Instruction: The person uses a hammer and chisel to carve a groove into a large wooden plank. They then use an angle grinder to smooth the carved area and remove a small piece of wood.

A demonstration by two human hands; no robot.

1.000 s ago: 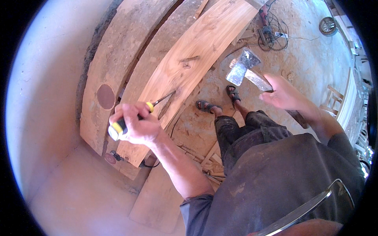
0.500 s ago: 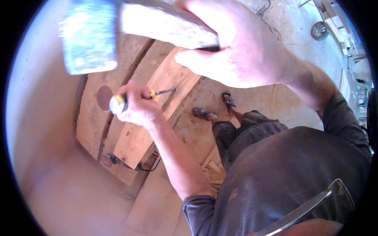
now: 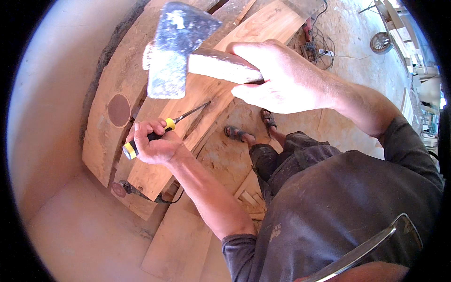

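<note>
My left hand (image 3: 157, 143) is closed around the black and yellow handle of a chisel (image 3: 190, 112). The chisel's thin metal blade slants up to the right, its tip at a wooden board (image 3: 152, 176) on the bench. Above the board, my right hand (image 3: 286, 77) grips a hammer (image 3: 171, 56) by its pale, worn wooden handle. The hammer's heavy scuffed metal head is held in the air, beyond and above the chisel's capped end, apart from it. A dark hollow or rough patch shows in the board near the blade.
A brown round disc (image 3: 119, 111) lies on the rough plank bench (image 3: 96, 155) along the wall. A dark power tool with a round disc (image 3: 119, 189) sits at the bench's near end. Beyond, a red tool (image 3: 308, 30) and tangled cables lie on the floor, near a wheel (image 3: 381, 43).
The hammer has moved right and nearer the chisel in view, its head now turned at another angle. My left hand with the chisel has shifted slightly down; the whole view has tilted a little.
</note>
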